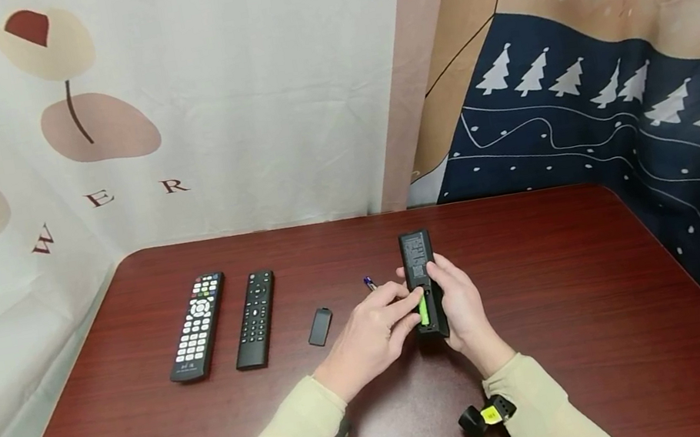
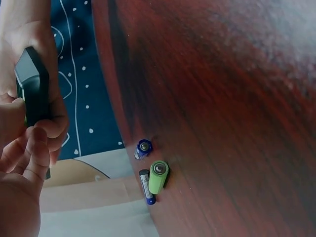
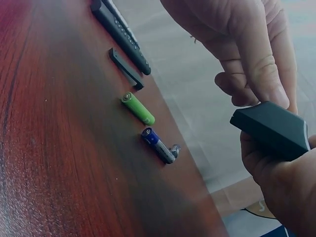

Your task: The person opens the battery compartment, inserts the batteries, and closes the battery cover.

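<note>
Head: dark remote (image 1: 418, 257) held back-up above the worktop (image 1: 557, 276), toward its far edge. Right hand (image 1: 466, 307) curls round it. Left hand (image 1: 376, 327) has index and thumb on the green battery (image 1: 423, 312) in the open compartment; pinch or press, cannot tell. Cover (image 1: 320, 327) lies left of it.

Left wrist: loose green cell (image 2: 157, 180) and two blue batteries (image 2: 143, 149) sit near the worktop's far edge. Risk: a knock could roll one off.

Right wrist: compartment hidden; polarity unreadable. Risk: uneven fingertip pressure could pop the battery out; reversed ends, no contact.
</note>
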Available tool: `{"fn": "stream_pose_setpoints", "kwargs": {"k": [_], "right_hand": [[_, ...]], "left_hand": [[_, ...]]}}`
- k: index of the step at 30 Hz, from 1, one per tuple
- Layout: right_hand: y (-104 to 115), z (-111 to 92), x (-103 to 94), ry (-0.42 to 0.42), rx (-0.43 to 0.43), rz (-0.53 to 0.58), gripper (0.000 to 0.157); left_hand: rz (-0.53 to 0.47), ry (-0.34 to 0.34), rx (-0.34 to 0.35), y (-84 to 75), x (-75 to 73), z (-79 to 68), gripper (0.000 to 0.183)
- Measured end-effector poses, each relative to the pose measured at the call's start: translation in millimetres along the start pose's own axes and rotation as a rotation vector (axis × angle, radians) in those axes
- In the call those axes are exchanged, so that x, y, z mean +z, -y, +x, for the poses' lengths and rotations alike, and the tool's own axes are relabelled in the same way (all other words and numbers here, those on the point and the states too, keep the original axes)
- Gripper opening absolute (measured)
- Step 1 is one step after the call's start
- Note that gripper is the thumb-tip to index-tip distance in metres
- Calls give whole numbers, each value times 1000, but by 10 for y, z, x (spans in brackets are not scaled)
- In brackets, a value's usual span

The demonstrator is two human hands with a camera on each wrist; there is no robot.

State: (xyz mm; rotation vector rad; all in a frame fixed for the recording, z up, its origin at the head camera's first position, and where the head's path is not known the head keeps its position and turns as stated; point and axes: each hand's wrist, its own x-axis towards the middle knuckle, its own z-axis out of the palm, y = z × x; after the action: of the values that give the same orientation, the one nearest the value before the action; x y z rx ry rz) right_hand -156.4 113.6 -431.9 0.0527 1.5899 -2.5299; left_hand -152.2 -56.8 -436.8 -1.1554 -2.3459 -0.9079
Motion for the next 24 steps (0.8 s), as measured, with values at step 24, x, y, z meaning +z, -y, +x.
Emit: {"fn": "stream_pose_setpoints", "kwargs": {"k": [24], "right_hand": [[-79,28,-32,-15,22,-79,44]], "left_hand": [[19,26,-13,41,-5,-55,37]]}}
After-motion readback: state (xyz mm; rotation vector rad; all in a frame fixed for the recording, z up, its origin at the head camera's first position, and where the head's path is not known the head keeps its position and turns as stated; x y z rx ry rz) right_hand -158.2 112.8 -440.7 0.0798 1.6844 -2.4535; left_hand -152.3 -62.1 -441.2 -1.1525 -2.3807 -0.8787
